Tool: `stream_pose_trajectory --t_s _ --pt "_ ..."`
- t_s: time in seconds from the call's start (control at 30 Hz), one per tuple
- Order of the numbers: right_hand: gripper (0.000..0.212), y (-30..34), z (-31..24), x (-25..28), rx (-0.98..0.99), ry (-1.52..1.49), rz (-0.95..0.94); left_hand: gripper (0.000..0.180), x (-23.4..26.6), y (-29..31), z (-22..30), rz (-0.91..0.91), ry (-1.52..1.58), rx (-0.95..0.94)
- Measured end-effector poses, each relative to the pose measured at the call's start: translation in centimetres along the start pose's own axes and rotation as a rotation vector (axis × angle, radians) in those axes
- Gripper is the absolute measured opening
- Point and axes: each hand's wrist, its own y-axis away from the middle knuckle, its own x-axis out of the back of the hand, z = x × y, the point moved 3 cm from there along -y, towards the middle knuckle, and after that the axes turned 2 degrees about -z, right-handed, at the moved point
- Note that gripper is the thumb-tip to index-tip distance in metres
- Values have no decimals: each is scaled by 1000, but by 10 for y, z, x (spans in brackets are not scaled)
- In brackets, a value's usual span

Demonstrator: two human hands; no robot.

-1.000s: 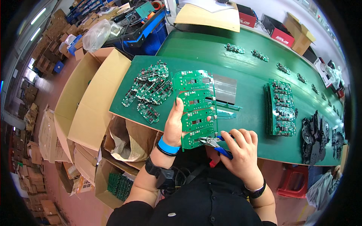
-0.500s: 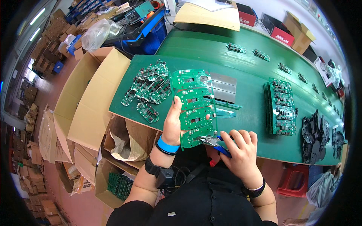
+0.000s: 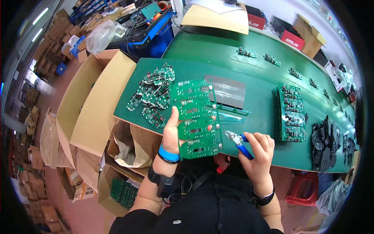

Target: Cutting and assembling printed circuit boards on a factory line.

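Observation:
My left hand (image 3: 170, 130) grips a green circuit board panel (image 3: 191, 102) by its left edge, thumb on the near face. The panel is made of several joined boards and is held up above the table's front edge. Blue-handled side cutters (image 3: 243, 149) are in my right hand (image 3: 259, 156), their jaws apart and pointing toward the panel's lower right edge without touching it. Behind the panel lies a grey metal plate (image 3: 230, 91), with thin green board strips (image 3: 230, 118) beside it. A heap of small separate boards (image 3: 157, 85) rests to the left of the panel.
A stack of board panels (image 3: 290, 113) stands on the green table (image 3: 261, 97) at right, beside black plastic parts (image 3: 325, 144). Small boards (image 3: 272, 59) lie in a row along the far strip. Open cardboard boxes (image 3: 99, 101) stand at left, and a red stool (image 3: 304, 189) is below right.
The side cutters have come away from the panel's lower right edge, moving right with my right hand. My left hand has shifted slightly left and tilted the panel.

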Motion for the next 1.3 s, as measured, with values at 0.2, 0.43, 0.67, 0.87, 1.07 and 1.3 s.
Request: stream_pose_trajectory --t_s 0.2,0.43,0.67,0.87,1.07,1.3 --pt "48 -5 9 -15 -33 57 -52 68 24 20 -29 -161 353 82" --pt "50 -5 8 -22 -5 128 -68 70 29 20 -39 -239 472 85" --pt "48 3 28 -17 -65 7 -131 69 32 21 -33 -199 416 79" --pt "47 5 43 -12 6 87 -151 71 27 20 -35 -236 393 146" --pt "23 -9 16 -27 74 -474 -133 75 14 20 -53 -248 324 327" --pt "5 -4 25 7 -135 -627 -158 70 -8 20 -38 -260 28 495"
